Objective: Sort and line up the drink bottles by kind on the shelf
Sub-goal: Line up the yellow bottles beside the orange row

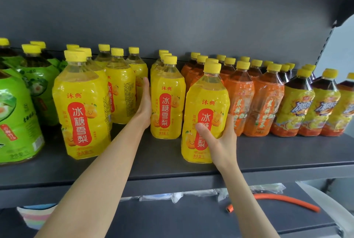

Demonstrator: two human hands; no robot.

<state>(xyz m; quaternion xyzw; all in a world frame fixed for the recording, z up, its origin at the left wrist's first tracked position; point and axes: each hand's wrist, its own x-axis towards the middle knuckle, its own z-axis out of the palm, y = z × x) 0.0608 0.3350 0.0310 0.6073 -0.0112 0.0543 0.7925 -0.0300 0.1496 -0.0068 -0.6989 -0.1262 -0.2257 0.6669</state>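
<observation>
An orange hose (283, 200) lies at the lower right of the frame. Crumpled clear plastic (191, 195) sits left of it. A striped cloth (36, 216) shows at lower left.

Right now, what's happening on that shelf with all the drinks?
A person is sorting bottles on the dark grey metal shelf. The right hand grips a yellow-labelled, yellow-capped plastic bottle near the front edge, in front of the orange-labelled bottles. The left hand lies flat against the side of a row of matching yellow bottles. Green-labelled bottles stand far left.
</observation>
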